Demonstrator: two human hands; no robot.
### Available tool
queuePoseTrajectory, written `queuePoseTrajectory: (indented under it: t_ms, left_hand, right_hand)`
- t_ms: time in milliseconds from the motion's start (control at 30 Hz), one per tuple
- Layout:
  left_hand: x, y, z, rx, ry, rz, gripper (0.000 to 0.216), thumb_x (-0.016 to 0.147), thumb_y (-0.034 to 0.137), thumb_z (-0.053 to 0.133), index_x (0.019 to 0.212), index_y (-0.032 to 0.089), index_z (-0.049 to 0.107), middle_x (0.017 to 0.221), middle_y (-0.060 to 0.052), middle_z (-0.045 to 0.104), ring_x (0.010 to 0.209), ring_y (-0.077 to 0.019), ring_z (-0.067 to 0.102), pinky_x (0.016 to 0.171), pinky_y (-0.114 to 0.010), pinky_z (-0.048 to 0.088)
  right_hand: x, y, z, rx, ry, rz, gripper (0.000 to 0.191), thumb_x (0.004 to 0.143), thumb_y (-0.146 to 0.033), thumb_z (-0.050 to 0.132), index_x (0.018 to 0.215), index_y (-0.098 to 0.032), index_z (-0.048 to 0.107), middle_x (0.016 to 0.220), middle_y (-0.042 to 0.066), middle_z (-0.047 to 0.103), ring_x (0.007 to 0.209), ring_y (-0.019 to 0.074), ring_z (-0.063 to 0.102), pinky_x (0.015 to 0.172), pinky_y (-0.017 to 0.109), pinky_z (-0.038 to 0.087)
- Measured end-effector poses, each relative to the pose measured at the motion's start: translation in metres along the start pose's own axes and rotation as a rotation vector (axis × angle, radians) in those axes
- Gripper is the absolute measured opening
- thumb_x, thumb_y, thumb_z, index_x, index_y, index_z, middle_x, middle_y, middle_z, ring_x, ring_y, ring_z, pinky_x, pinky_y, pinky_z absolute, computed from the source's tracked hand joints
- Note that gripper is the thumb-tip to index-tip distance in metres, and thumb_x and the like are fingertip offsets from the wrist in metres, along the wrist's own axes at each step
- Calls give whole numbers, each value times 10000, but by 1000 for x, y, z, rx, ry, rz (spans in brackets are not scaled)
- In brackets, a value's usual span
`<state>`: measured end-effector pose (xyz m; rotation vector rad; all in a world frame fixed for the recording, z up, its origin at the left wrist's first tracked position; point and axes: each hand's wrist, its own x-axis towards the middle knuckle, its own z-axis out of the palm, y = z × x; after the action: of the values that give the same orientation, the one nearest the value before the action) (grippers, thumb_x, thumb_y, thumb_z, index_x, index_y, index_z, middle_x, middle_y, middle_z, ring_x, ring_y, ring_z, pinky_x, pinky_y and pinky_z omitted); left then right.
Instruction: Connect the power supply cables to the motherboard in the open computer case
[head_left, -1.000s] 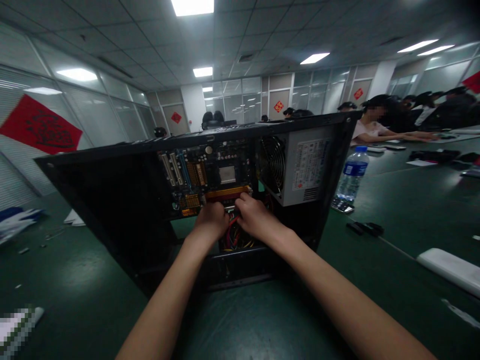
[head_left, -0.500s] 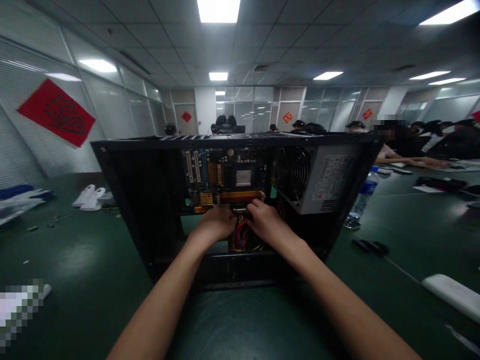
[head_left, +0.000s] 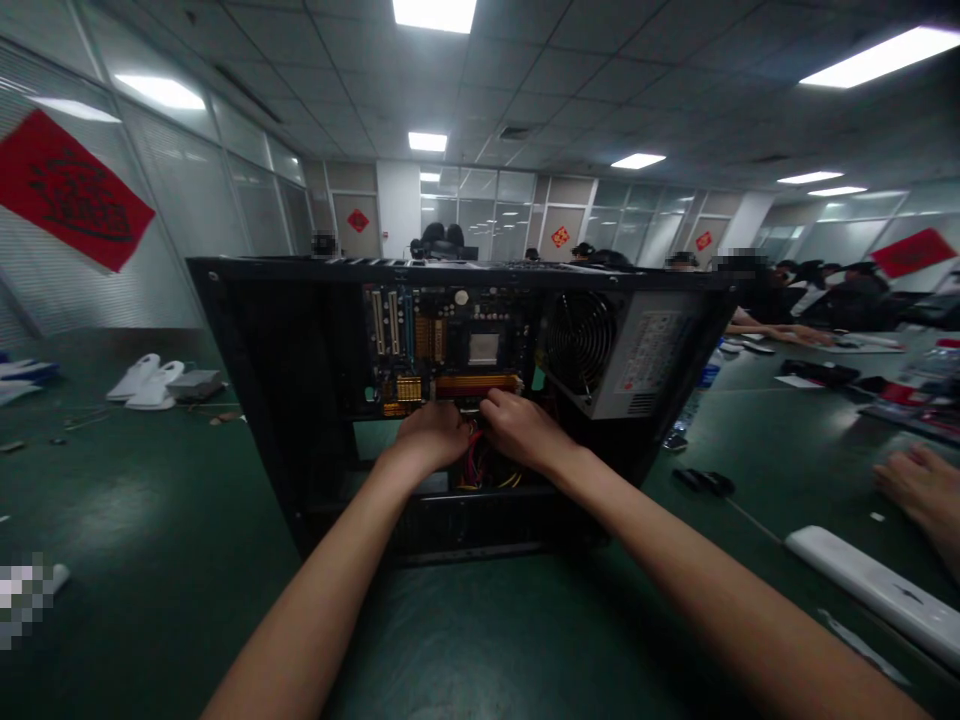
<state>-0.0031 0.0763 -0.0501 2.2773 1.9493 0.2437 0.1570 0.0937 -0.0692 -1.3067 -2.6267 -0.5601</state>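
Observation:
An open black computer case (head_left: 420, 538) faces me on the green table. Inside it are a motherboard (head_left: 506, 318), a fan (head_left: 579, 342) and a grey power supply (head_left: 651, 350). Both of my hands reach in at the board's lower edge, just below the orange and red memory slots (head_left: 476, 384). My left hand (head_left: 433, 436) has its fingers curled together, and so does my right hand (head_left: 523, 428), close beside it. What the fingertips grip is hidden. Red, pink and yellow cables (head_left: 476, 465) hang beneath them.
At right are a water bottle (head_left: 688, 400), a white power strip (head_left: 870, 580), a dark cable bundle (head_left: 703, 482) and another person's hand (head_left: 919, 485). White slippers (head_left: 150, 382) and a grey box (head_left: 196, 385) lie at left. More people sit at the far right.
The view has turned slightly to the right, bringing another person's hand into sight at the right edge. My hands stay at the same spot inside the case, fingers still curled.

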Motion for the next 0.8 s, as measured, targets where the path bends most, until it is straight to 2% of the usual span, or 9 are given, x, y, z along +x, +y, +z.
queuePoseTrajectory:
  t_ms: [167,367,800]
  left_hand:
    - [2,-4,1,9,77,-15,485,939,468,377,1055,148,722,1108,-202,722,1073,-360,679,856,-444,547]
    - [0,-3,-3,-11,59,-14,423,940,367,383,1075,149,720,1121,-192,721,1066,-346,684,841,-428,554]
    - [-6,-3,-3,4,61,-5,381,936,347,430,1115,157,707,1139,-183,716,1074,-311,683,842,-384,553]
  right_hand:
    - [-1,-6,-2,-12,-18,86,154,907,-189,538,1022,-118,612,1058,138,646,1012,276,628,796,332,485]
    - [1,-8,-1,39,-109,159,209,921,-264,553,1074,-130,599,1025,136,709,930,290,694,736,329,485]
    - [-1,-9,-1,31,-67,196,186,930,-279,548,1047,-145,602,1012,131,718,940,294,702,681,303,452]
